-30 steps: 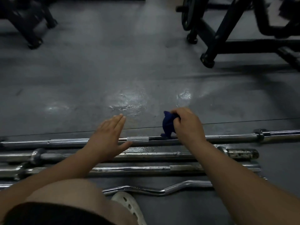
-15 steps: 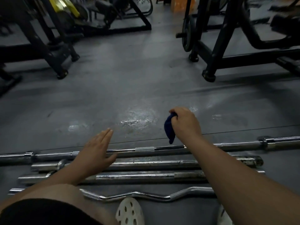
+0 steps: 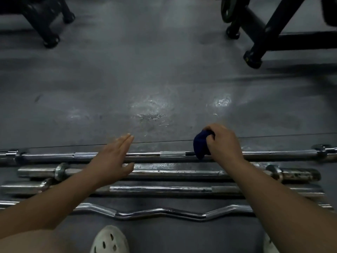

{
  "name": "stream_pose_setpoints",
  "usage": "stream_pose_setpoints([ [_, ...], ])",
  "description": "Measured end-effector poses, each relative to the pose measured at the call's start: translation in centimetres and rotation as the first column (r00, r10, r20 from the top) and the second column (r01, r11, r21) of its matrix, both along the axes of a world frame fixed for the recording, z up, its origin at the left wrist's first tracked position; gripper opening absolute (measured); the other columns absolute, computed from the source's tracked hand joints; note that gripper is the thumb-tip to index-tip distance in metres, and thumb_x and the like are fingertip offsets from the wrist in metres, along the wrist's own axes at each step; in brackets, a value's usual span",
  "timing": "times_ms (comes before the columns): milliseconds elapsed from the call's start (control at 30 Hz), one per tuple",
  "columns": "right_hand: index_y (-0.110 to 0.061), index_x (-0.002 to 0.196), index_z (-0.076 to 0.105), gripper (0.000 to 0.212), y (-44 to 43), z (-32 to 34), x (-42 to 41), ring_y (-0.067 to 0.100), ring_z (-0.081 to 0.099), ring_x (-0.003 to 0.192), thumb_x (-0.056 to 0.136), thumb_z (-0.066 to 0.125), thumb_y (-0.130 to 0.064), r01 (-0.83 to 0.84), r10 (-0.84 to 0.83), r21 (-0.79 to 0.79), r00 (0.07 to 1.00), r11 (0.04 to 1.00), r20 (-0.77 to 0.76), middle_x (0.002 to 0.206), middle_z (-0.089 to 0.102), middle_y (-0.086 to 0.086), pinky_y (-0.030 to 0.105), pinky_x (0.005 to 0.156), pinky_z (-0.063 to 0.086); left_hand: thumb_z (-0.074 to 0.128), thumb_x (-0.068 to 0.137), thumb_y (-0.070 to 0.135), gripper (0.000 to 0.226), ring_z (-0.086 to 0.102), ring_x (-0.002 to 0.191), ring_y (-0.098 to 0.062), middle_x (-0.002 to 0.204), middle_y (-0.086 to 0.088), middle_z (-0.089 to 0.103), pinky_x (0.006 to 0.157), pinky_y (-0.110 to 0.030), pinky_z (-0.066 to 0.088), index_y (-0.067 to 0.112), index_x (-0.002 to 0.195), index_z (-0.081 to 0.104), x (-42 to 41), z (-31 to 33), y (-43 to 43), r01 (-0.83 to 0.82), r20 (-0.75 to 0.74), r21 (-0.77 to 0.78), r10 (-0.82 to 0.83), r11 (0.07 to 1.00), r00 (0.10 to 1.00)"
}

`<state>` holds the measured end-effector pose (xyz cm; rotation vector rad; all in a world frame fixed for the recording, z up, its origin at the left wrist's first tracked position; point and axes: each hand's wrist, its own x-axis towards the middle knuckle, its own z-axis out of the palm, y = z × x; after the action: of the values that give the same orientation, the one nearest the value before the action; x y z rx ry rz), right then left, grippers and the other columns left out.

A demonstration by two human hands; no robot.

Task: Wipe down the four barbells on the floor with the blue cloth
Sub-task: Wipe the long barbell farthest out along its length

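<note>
Several chrome barbells lie side by side on the grey floor in front of me. The farthest, a long straight barbell [image 3: 273, 154], has the bunched blue cloth [image 3: 200, 145] hanging down onto it, gripped by my right hand [image 3: 223, 141]. My left hand [image 3: 113, 157] is flat with straight fingers over the farthest bar and the second barbell [image 3: 173, 172]; contact is unclear. Closer to me are a third straight barbell [image 3: 160, 189] and a wavy curl bar [image 3: 164, 212].
Black machine frames stand at the far left [image 3: 49, 30] and far right [image 3: 259, 44]. The floor [image 3: 149, 110] beyond the bars has shiny wet-looking patches. My knee and a white perforated shoe [image 3: 109, 240] are just below the curl bar.
The view tipped up and back down. My right hand lifted the cloth off the far bar half a second ago and has now lowered it back onto it. My left hand stayed flat.
</note>
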<state>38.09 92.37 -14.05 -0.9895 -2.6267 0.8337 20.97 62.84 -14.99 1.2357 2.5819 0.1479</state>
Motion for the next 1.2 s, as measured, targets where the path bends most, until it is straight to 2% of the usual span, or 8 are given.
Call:
stream_pose_setpoints([
  [333,-0.022,0.116,0.065,0.033,-2.4,0.6,-0.9,0.015,0.053,0.096,0.093,0.045,-0.011,0.075,-0.075,-0.009,0.995,0.997,-0.071,0.118,0.061,0.001,0.034,0.083,0.051,0.063,0.09,0.045,0.092,0.019,0.15,-0.021,0.166,-0.001,0.01,0.12,-0.037,0.023,0.02,0.159,0.009,-1.1,-0.1,-0.7,0.045,0.007,0.013,-0.045,0.999,0.999],
  [533,-0.02,0.114,0.066,0.034,-4.7,4.0,0.2,0.013,0.051,0.094,0.092,0.043,-0.009,0.117,-0.118,-0.015,0.981,0.993,-0.157,0.115,0.061,0.0,0.027,0.079,0.042,0.06,0.089,0.048,0.091,0.018,0.15,-0.02,0.166,-0.001,0.011,0.12,-0.035,0.021,0.019,0.159,0.01,0.2,3.0,-2.7,0.027,-0.018,0.043,-0.027,0.999,0.999],
  [733,-0.025,0.107,0.065,0.028,-7.0,5.8,1.9,0.012,0.056,0.09,0.094,0.045,-0.01,0.2,-0.243,-0.192,0.94,0.961,-0.239,0.108,0.06,-0.005,0.017,0.06,0.039,0.057,0.093,0.047,0.089,0.015,0.151,-0.019,0.167,0.001,0.005,0.12,-0.033,0.018,0.021,0.159,0.004,3.5,5.3,-3.3,0.071,-0.057,0.061,-0.068,0.996,0.996],
  [867,-0.027,0.107,0.064,0.03,-7.3,6.6,2.4,0.002,0.055,0.082,0.093,0.045,-0.009,0.22,-0.299,-0.288,0.917,0.932,-0.264,0.101,0.06,-0.009,0.017,0.057,0.04,0.055,0.093,0.05,0.09,0.012,0.151,-0.019,0.167,0.002,0.001,0.12,-0.035,0.018,0.022,0.159,0.0,4.6,5.9,-2.0,0.108,-0.079,0.089,-0.101,0.99,0.992],
  [967,-0.029,0.102,0.063,0.028,-6.8,6.1,1.4,0.002,0.055,0.082,0.092,0.046,-0.008,0.215,-0.308,-0.327,0.913,0.92,-0.267,0.098,0.06,-0.011,0.019,0.059,0.043,0.054,0.094,0.049,0.089,0.012,0.151,-0.018,0.167,0.002,0.001,0.12,-0.034,0.017,0.022,0.159,0.0,4.3,4.6,-1.3,0.108,-0.063,0.098,-0.103,0.989,0.993],
  [1100,-0.027,0.098,0.067,0.024,-5.8,3.2,-0.7,0.013,0.061,0.087,0.091,0.049,-0.012,0.229,-0.354,-0.405,0.896,0.885,-0.267,0.097,0.066,-0.006,0.029,0.064,0.052,0.057,0.092,0.048,0.09,0.013,0.151,-0.019,0.167,0.0,0.006,0.12,-0.032,0.014,0.02,0.159,0.003,2.0,0.5,-1.0,0.099,0.041,0.096,-0.104,0.99,0.994],
  [1167,-0.028,0.096,0.066,0.021,-5.4,0.1,-0.8,0.015,0.06,0.086,0.093,0.049,-0.015,0.248,-0.348,-0.389,0.914,0.887,-0.21,0.098,0.065,-0.004,0.029,0.064,0.053,0.05,0.09,0.057,0.09,0.015,0.151,-0.021,0.166,-0.002,0.007,0.121,-0.033,0.014,0.02,0.159,0.005,0.3,-1.8,-0.7,0.143,0.048,0.054,-0.145,0.988,0.988],
  [1200,-0.028,0.096,0.064,0.02,-5.3,-1.9,-0.6,0.014,0.059,0.086,0.094,0.05,-0.016,0.246,-0.315,-0.351,0.936,0.904,-0.155,0.099,0.064,-0.003,0.025,0.063,0.051,0.042,0.086,0.062,0.091,0.019,0.15,-0.023,0.166,-0.003,0.011,0.121,-0.035,0.017,0.019,0.159,0.008,-0.6,-3.0,-0.4,0.173,0.03,0.031,-0.174,0.984,0.984],
])
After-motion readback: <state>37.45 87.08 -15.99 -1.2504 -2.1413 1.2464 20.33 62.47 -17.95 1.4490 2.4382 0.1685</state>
